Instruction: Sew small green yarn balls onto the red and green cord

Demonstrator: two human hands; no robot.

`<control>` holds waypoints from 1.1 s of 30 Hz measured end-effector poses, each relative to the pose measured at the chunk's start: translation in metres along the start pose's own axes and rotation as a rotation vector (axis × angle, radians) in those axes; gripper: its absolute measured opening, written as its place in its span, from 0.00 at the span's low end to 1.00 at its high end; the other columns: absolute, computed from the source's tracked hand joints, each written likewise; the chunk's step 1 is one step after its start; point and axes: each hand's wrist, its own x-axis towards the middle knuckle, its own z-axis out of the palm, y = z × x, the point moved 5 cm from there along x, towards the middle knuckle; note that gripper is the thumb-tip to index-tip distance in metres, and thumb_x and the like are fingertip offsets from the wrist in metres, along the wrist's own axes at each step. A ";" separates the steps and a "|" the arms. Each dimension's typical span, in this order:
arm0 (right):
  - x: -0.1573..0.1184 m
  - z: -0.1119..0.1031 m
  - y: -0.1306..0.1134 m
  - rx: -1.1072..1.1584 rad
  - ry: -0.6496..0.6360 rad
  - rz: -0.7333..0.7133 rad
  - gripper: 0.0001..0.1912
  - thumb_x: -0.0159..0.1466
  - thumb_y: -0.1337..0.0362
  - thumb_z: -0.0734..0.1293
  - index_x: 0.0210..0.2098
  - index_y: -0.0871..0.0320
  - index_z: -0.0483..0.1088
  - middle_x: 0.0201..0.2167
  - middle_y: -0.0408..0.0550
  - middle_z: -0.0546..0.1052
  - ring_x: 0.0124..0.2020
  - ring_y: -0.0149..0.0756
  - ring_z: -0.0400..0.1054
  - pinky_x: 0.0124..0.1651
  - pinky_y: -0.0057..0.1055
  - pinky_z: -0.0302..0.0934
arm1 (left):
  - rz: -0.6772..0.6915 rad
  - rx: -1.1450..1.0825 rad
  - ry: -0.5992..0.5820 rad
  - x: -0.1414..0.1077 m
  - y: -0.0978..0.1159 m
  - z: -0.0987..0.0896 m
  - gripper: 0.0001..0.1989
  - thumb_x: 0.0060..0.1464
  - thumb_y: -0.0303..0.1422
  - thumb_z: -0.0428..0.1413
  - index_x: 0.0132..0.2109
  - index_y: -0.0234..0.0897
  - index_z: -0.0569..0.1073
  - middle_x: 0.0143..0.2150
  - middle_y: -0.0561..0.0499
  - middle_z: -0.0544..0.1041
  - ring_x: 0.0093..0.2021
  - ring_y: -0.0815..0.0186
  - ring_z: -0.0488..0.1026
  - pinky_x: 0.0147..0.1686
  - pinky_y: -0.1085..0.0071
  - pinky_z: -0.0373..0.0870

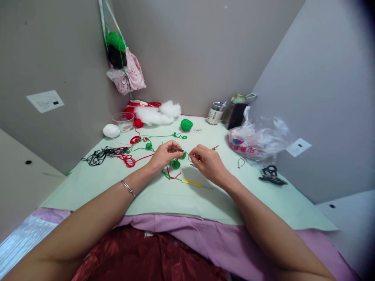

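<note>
Near the table's middle, my left hand [166,155] is closed on a small green and red crocheted piece [183,155]. Just to its right, my right hand [207,160] pinches a thin dark strand that runs to the piece; whether a needle is in those fingers I cannot make out. A grey metal tip [193,166] shows under the right hand, its rest hidden. Below my left hand lie a small green crocheted ball [176,164] and loose red and green yarn ends. A crochet hook with a yellow handle [191,182] rests on the table closer to me.
Black yarn [101,156] and red yarn [127,160] lie tangled at left, near a white yarn ball [111,130]. Behind are white stuffing [158,114], a green yarn ball [186,125] and a cup [216,114]. A plastic bag [254,138] and black claw clip [272,175] sit right.
</note>
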 end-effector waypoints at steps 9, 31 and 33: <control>0.001 0.007 -0.001 0.009 0.014 0.034 0.08 0.61 0.73 0.61 0.29 0.58 0.69 0.27 0.44 0.71 0.27 0.30 0.60 0.32 0.28 0.51 | 0.167 0.217 0.094 -0.009 0.008 0.005 0.08 0.48 0.34 0.62 0.32 0.36 0.72 0.33 0.52 0.73 0.35 0.67 0.71 0.38 0.70 0.70; 0.002 0.004 0.005 0.025 -0.026 0.069 0.12 0.66 0.70 0.61 0.42 0.55 0.76 0.31 0.46 0.73 0.27 0.31 0.63 0.33 0.29 0.53 | 0.006 0.041 -0.004 -0.002 0.001 0.005 0.16 0.48 0.39 0.63 0.42 0.33 0.77 0.36 0.48 0.78 0.37 0.64 0.76 0.43 0.66 0.70; 0.002 0.002 0.004 0.008 -0.050 0.070 0.13 0.66 0.69 0.61 0.43 0.55 0.76 0.32 0.46 0.74 0.27 0.32 0.64 0.33 0.29 0.53 | -0.020 -0.014 0.000 -0.002 0.001 0.004 0.16 0.47 0.40 0.64 0.40 0.33 0.77 0.35 0.48 0.78 0.37 0.64 0.76 0.44 0.64 0.71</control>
